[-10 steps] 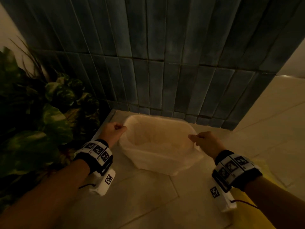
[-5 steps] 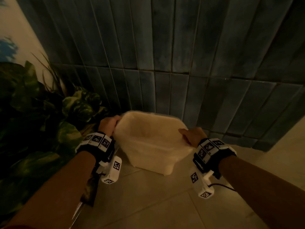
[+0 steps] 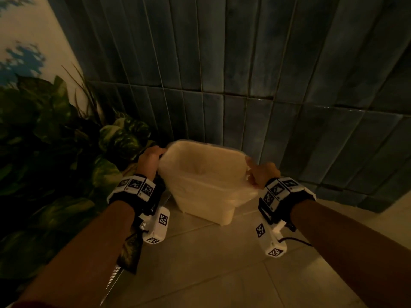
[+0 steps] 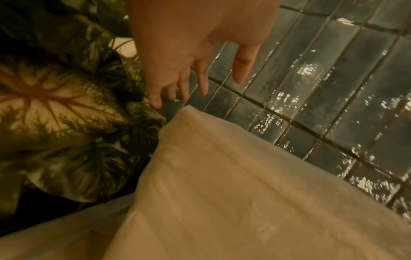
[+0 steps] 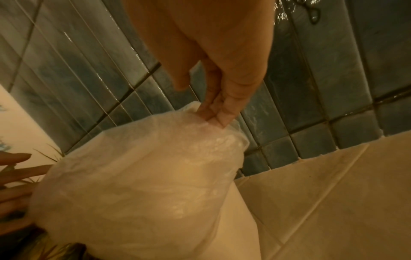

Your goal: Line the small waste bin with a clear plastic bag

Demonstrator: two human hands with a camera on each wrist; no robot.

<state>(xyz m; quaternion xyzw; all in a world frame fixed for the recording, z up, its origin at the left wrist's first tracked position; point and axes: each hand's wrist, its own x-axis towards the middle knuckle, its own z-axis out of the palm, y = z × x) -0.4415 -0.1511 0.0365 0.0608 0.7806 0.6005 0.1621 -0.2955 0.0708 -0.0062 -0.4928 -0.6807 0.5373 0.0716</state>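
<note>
A wall of dark blue-green tiles (image 3: 244,63) fills the upper two thirds of the head view. Pale floor tiles (image 3: 222,274) take the lower part. A leafy green plant (image 3: 44,163) crowds the left side of the frame.

At the centre of the head view, just in front of the wall's base, the small waste bin (image 3: 213,210) stands on the floor. The clear plastic bag (image 3: 200,161) sits inside it and is folded out over the rim, hanging part of the way down the outer walls.

The left hand (image 3: 149,160) is at the bin's left rim, close beside the plant. In the left wrist view its fingers (image 4: 200,75) are straight and spread, just above the bag's edge (image 4: 189,112), so that grip is loose and holds nothing.

The right hand (image 3: 261,174) is at the right rim. In the right wrist view its fingertips (image 5: 220,114) are bunched together and pinch the bag's edge (image 5: 191,109) at the bin's corner.
</note>
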